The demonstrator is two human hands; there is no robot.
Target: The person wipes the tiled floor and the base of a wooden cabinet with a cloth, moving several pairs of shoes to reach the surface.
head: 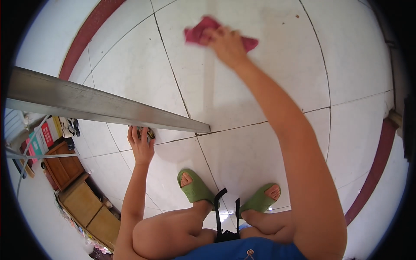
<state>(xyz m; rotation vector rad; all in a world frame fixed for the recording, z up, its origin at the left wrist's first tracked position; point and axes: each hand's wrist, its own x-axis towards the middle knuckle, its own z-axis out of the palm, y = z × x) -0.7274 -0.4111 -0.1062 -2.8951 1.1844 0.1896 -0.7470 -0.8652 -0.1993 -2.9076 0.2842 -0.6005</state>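
My right hand presses a crumpled dark-pink cloth against the white tiled floor, out at arm's length. Motion blurs the hand and the cloth a little. On the left, the fingers of my left hand rest on a small, patterned, dark multicoloured object at floor level. Its far side is hidden behind a metal post, and I cannot tell what it is. Both my feet, in green slides, stand on the tiles below.
A square metal post meets the floor between my hands. At left stand wooden cabinets, boxes and shoes. Dark-red skirting edges the walls. Small bits of debris lie beyond the cloth. Black straps hang before me.
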